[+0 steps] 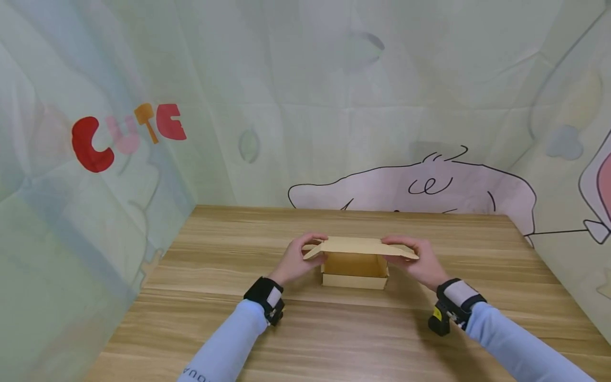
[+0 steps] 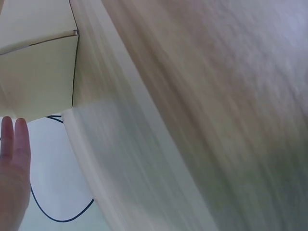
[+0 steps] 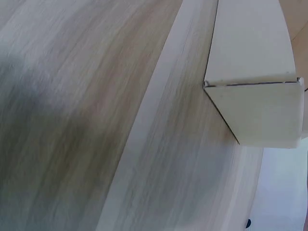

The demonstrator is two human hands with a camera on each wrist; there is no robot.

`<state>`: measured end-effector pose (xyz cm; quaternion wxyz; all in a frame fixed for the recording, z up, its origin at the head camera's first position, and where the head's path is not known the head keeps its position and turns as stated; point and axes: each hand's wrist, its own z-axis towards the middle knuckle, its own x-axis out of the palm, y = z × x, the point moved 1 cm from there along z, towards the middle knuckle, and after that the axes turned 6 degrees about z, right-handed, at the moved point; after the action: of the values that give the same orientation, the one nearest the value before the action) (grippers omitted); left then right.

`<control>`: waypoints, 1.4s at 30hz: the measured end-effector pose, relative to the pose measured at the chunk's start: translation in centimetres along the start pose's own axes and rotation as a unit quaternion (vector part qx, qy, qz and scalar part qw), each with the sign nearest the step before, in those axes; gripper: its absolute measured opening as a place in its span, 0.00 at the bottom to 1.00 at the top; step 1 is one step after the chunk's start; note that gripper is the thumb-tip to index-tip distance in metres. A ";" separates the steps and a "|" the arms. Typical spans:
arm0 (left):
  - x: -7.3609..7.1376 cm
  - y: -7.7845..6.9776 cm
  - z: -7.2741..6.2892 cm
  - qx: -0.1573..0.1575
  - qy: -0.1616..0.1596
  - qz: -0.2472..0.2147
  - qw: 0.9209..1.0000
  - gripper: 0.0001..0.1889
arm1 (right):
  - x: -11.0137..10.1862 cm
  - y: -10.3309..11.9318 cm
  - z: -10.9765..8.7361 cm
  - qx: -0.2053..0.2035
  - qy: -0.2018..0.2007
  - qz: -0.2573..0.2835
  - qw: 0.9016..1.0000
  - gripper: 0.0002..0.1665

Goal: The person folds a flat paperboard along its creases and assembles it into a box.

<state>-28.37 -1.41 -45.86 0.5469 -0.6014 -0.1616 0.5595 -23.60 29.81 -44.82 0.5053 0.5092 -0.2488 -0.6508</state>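
Note:
A small tan cardboard box (image 1: 354,281) sits on the wooden table, its front wall facing me and its inside showing. Its lid (image 1: 353,244) stands partly raised, with side flaps angled outward. At the left end, my left hand (image 1: 295,261) pinches the lid by its flap. My right hand (image 1: 422,263) grips the flap at the opposite end, its thumb side partly hidden. In the left wrist view, two straight fingers (image 2: 21,139) show beside the box's end wall (image 2: 38,79). The right wrist view shows the other end wall (image 3: 257,115); the right hand is mostly outside it.
The wood-grain table (image 1: 353,339) extends around the box on all sides. Behind it hangs a pale printed cloth (image 1: 310,106) with a cartoon figure, and another cloth side with coloured letters stands at the left. Black straps with small cameras (image 1: 439,320) sit on both wrists.

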 end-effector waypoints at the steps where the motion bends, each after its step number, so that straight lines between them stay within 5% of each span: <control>1: -0.1 0.0 0.0 0.003 0.003 0.000 1.000 0.21 | -0.1 0.0 0.0 -0.003 0.003 -0.011 1.000 0.21; 11: -0.6 0.6 0.0 0.026 0.037 0.019 0.999 0.25 | -0.8 0.0 -0.3 -0.051 0.056 -0.076 0.994 0.37; 23: -1.2 1.0 -0.3 0.043 0.076 0.081 0.993 0.28 | -1.0 -0.4 -0.6 -0.063 0.108 -0.125 0.984 0.35; 35: -1.2 0.9 -0.4 0.072 0.098 0.214 0.969 0.28 | -0.4 -0.8 -1.1 -0.153 0.130 -0.277 0.940 0.35; 42: -1.5 1.0 -0.5 0.073 0.127 0.245 0.958 0.30 | -0.8 -0.7 -1.3 -0.136 0.148 -0.300 0.933 0.32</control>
<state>-28.88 -3.18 -46.13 0.4516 -0.6474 0.1029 0.6053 -22.72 31.00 -45.55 0.3820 0.5767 0.0840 -0.7172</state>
